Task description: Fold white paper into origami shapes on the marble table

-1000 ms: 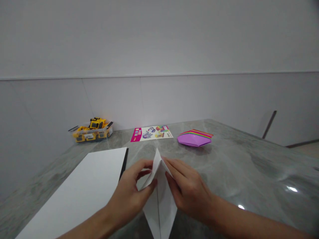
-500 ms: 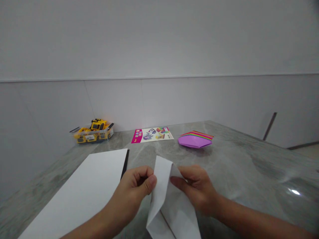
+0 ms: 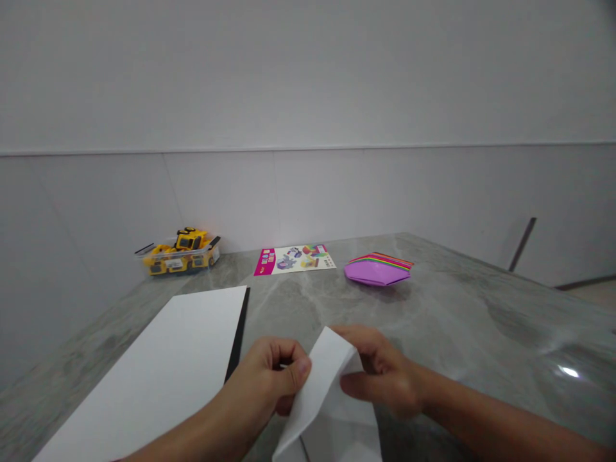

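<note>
A folded white paper (image 3: pixel 322 391) stands up from the grey marble table (image 3: pixel 457 321) near the front edge. My left hand (image 3: pixel 269 382) is curled, its thumb and fingers pinching the paper's left flap. My right hand (image 3: pixel 385 372) grips the paper's upper right part, fingers wrapped behind it and thumb in front. The paper's lower end runs out of view at the bottom.
A large white sheet (image 3: pixel 158 372) with a black edge lies at the left. At the back stand a clear box with a yellow toy truck (image 3: pixel 180 252), a printed leaflet (image 3: pixel 294 259) and a stack of coloured papers (image 3: pixel 378 268), purple on top.
The paper has been opened from a narrow point into a wider fold and lowered. Both hands moved down and toward me, and the left fingers curled into a pinch.
</note>
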Motion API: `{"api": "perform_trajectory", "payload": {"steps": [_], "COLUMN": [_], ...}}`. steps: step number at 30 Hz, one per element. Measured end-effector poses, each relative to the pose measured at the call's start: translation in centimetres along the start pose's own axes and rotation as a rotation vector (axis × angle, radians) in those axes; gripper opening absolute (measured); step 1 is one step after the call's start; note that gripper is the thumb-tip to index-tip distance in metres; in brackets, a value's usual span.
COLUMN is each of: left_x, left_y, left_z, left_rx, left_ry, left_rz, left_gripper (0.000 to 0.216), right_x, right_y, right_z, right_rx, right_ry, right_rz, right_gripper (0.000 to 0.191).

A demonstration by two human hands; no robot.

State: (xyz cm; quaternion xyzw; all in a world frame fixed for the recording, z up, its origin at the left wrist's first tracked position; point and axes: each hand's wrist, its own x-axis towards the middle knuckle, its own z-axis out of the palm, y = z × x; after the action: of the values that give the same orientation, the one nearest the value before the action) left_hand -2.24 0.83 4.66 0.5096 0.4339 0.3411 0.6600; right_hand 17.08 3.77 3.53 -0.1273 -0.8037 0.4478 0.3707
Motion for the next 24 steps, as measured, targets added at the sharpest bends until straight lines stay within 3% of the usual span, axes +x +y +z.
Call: {"api": "perform_trajectory", "payload": {"steps": [6, 10, 16, 21, 24], "left_x": [0.1, 0.1, 1.0, 0.7, 1.0], "left_y": [0.0, -0.4, -1.2, -1.4, -1.5], "left_z": [0.0, 0.4, 0.5, 0.7, 0.7], "left_rx": [-0.089, -0.189, -0.188, -0.277, -0.327], "left_ry": [-0.048, -0.15, 0.05, -0.05, -0.003], "left_rz": [-0.107, -0.171, -0.171, -0.163, -0.179], "left_gripper": [0.039, 0.039, 0.04, 0.038, 0.027], "right_x": [0.4, 0.3, 0.1, 0.1, 0.2], "right_y": [-0.1, 0.5, 1.5, 1.8, 2.6], "right_z": [0.6, 0.9, 0.9, 1.2, 1.2], "right_rx": [0.114, 0.147, 0.207, 0.342, 0.277], "right_ry": [0.113, 0.14, 0.237, 0.163, 0.215], "right_rz": [0.032, 0.035, 0.214, 0.195, 0.266], "right_gripper": [0.042, 0.039, 0.037, 0.035, 0.035]}}
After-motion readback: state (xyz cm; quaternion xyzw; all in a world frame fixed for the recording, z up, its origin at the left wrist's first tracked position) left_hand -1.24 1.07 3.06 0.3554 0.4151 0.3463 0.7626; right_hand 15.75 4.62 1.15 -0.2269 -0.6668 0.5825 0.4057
